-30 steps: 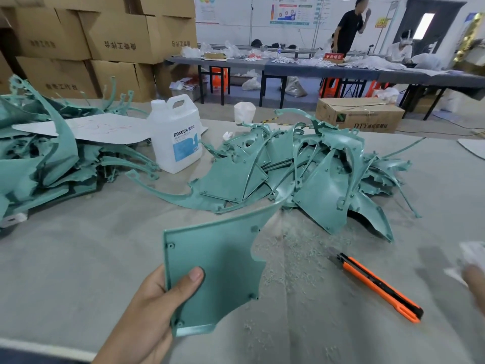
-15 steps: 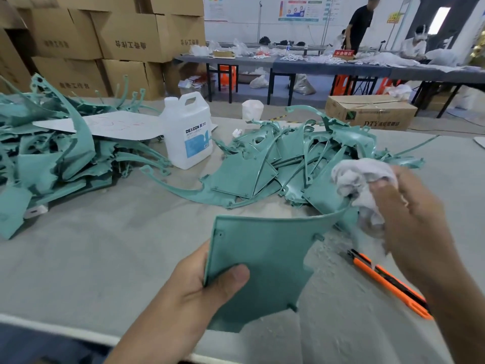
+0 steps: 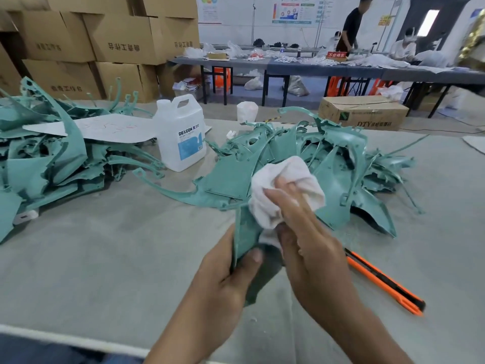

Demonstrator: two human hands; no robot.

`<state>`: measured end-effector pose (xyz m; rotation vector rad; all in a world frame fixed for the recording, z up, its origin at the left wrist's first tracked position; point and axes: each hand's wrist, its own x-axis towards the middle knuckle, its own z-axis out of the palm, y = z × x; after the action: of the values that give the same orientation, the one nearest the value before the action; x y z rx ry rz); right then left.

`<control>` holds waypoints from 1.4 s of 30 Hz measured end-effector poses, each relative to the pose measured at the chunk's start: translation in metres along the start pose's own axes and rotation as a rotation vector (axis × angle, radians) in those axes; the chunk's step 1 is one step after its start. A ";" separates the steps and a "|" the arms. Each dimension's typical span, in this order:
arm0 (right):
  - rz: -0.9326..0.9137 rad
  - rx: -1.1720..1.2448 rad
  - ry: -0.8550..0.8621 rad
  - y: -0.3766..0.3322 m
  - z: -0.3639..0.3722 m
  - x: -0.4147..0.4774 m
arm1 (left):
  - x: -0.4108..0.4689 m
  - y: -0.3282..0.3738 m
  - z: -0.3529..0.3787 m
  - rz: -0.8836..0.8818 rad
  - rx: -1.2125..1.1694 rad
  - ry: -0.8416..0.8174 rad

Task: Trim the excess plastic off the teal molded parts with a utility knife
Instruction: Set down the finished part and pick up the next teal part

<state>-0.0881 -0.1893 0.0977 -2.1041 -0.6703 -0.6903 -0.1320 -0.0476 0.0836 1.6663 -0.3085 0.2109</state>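
My left hand (image 3: 231,282) grips a flat teal molded panel (image 3: 245,229) by its lower edge, thumb on the near face, with the panel tilted almost edge-on to me. My right hand (image 3: 309,245) holds a bunched white cloth (image 3: 278,185) against the panel's upper part, fingers laid over it and thumb beneath. The orange utility knife (image 3: 385,282) lies on the grey table to the right of my right wrist, touched by neither hand. A heap of teal parts (image 3: 336,166) sits just behind the cloth.
A second heap of teal parts (image 3: 47,164) fills the table's left side, with a white cardboard sheet (image 3: 105,127) on top. A white DEXCON jug (image 3: 181,137) stands between the heaps. Cardboard boxes (image 3: 364,114), far tables and people lie beyond.
My right hand came in from the right with the cloth and now holds it against the panel. My left hand lifted the panel and turned it from flat to nearly edge-on.
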 end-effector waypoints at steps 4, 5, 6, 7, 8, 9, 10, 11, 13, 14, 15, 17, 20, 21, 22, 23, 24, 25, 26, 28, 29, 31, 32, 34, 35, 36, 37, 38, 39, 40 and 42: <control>0.034 0.016 0.046 -0.007 0.010 -0.009 | 0.017 -0.002 -0.007 -0.043 -0.288 0.022; -0.037 0.042 0.019 -0.015 0.021 -0.020 | 0.020 -0.001 -0.005 -0.119 -0.363 0.030; -0.078 0.094 0.003 -0.020 0.029 -0.031 | 0.023 -0.001 -0.001 -0.216 -0.442 0.041; -0.102 0.129 -0.008 -0.021 0.035 -0.040 | 0.027 -0.002 0.001 -0.306 -0.558 0.100; -0.125 0.128 -0.024 -0.018 0.037 -0.043 | 0.028 -0.004 -0.001 -0.347 -0.624 0.193; -0.129 0.071 -0.022 -0.012 0.036 -0.042 | 0.029 -0.004 -0.004 -0.336 -0.657 0.266; -0.083 0.008 -0.016 -0.004 0.034 -0.038 | 0.029 -0.002 -0.003 -0.302 -0.664 0.286; 0.030 -0.022 -0.010 0.006 0.031 -0.035 | 0.028 0.000 0.000 -0.269 -0.672 0.275; 0.205 0.008 0.015 0.014 0.026 -0.028 | 0.025 0.001 0.007 -0.218 -0.667 0.216; 0.217 0.026 0.032 0.009 0.027 -0.025 | 0.024 0.000 0.008 -0.213 -0.655 0.194; 0.159 0.023 0.030 0.000 0.031 -0.024 | 0.025 0.000 0.008 -0.232 -0.626 0.197; -0.070 -0.003 0.019 -0.011 0.042 -0.038 | 0.026 -0.001 0.006 -0.271 -0.544 0.229; 0.189 0.186 0.027 -0.008 0.033 -0.029 | 0.023 -0.003 0.004 -0.181 -0.525 0.160; 0.376 0.280 0.033 -0.002 0.028 -0.023 | 0.021 -0.003 0.006 -0.122 -0.474 0.139; 0.491 0.361 0.046 0.001 0.022 -0.019 | 0.018 -0.004 0.007 -0.062 -0.377 0.122; 0.549 0.478 0.049 0.002 0.017 -0.015 | 0.016 -0.006 0.009 -0.004 -0.263 0.099; 0.575 0.646 0.017 -0.001 0.016 -0.013 | 0.016 -0.008 0.011 0.041 -0.153 0.058; 0.595 0.818 -0.027 -0.005 0.016 -0.014 | 0.016 -0.011 0.013 0.063 -0.049 -0.001; 0.635 0.938 -0.045 -0.008 0.016 -0.016 | 0.017 -0.013 0.014 0.080 0.073 -0.062; 0.729 1.031 -0.005 -0.008 0.014 -0.020 | 0.018 -0.017 0.013 0.111 0.279 -0.129; 0.779 1.046 0.053 -0.003 0.013 -0.020 | 0.017 -0.019 0.012 0.101 0.281 -0.134; 0.880 1.030 0.227 0.011 0.012 -0.024 | 0.015 -0.028 0.009 0.082 0.212 0.014; 0.897 1.022 0.289 0.016 0.011 -0.026 | 0.015 -0.032 0.007 0.089 0.199 0.160; 0.899 1.024 0.350 0.022 0.010 -0.029 | 0.014 -0.047 0.002 0.012 0.110 0.421; 0.900 1.033 0.363 0.025 0.011 -0.032 | 0.014 -0.051 0.001 -0.068 0.009 0.497; 0.909 1.043 0.377 0.025 0.011 -0.034 | 0.015 -0.054 0.001 -0.147 -0.078 0.540; 0.921 1.046 0.390 0.027 0.013 -0.035 | 0.015 -0.055 0.002 -0.227 -0.125 0.555; 0.933 1.044 0.403 0.028 0.015 -0.037 | 0.015 -0.056 0.003 -0.292 -0.126 0.547; 0.942 1.040 0.411 0.030 0.018 -0.039 | 0.014 -0.059 0.004 -0.345 -0.134 0.512; 0.957 1.034 0.417 0.030 0.020 -0.040 | 0.014 -0.061 0.005 -0.390 -0.170 0.436; 0.979 1.032 0.410 0.030 0.025 -0.044 | 0.014 -0.059 0.013 -0.470 -0.343 0.169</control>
<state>-0.0935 -0.1945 0.0391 -1.0344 0.2569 -0.1113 -0.1005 -0.0559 0.0305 1.3266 0.1707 -0.0536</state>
